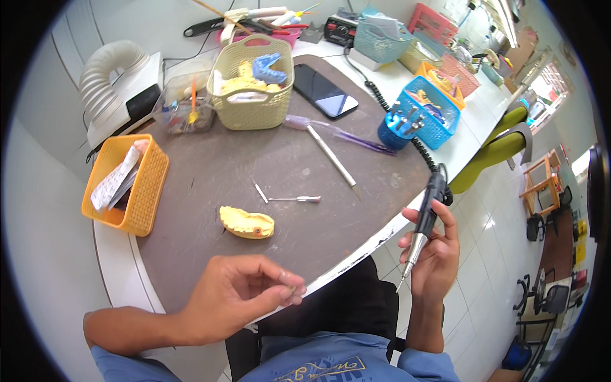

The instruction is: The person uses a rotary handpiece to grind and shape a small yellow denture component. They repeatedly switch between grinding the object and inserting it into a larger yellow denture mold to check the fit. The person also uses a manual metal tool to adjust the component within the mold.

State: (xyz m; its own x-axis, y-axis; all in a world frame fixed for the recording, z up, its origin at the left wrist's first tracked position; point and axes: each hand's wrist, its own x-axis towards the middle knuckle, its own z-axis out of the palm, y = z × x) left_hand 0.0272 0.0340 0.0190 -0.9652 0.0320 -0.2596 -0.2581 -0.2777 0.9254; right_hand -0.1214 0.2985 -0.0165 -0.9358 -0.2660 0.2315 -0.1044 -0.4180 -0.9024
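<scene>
We hold the slim rotary handpiece (422, 230) in our right hand (436, 254), fingers wrapped round its stiff, light barrel, beyond the worktop (210, 172) edge. Our left hand (238, 290) pinches something tiny we cannot make out. The yellow plaster cast (247, 222) nearby looks brittle.

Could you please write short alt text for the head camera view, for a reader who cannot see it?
A person at a brown worktable holds a corded rotary handpiece in the right hand and pinches something too small to identify in the left hand. A yellow dental cast lies just beyond the left hand, with small metal tools, a phone and plastic baskets further back.
</scene>
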